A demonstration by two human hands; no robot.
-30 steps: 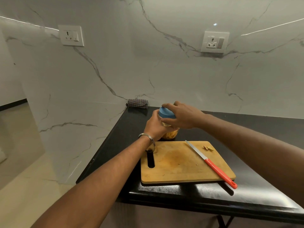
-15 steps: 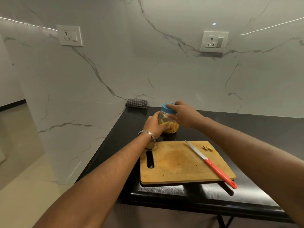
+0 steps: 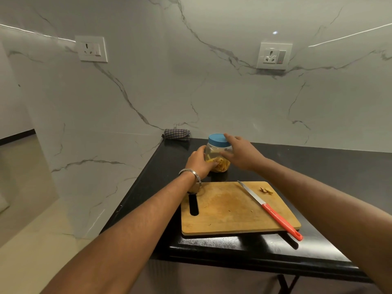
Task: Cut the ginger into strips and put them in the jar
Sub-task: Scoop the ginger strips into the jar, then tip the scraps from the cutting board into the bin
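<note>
- We see the clear plastic jar (image 3: 218, 157) with blue lid (image 3: 218, 140), ginger strips (image 3: 220, 164) inside, at frame centre on the black counter (image 3: 318, 166).
- Our left hand (image 3: 199, 163) curls round it; our right hand (image 3: 241, 152) lies loosely open against it.
- The wooden cutting board (image 3: 231, 211) with the red-handled knife (image 3: 270, 210) nears the counter's lower edge.

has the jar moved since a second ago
Yes. The jar was lifted then; now it stands lower on the counter, behind the cutting board.

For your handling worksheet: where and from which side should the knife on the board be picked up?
Grip the knife by its red handle, coming from the near right. The handle overhangs the board's near right corner, and the blade points away toward the jar.
</note>
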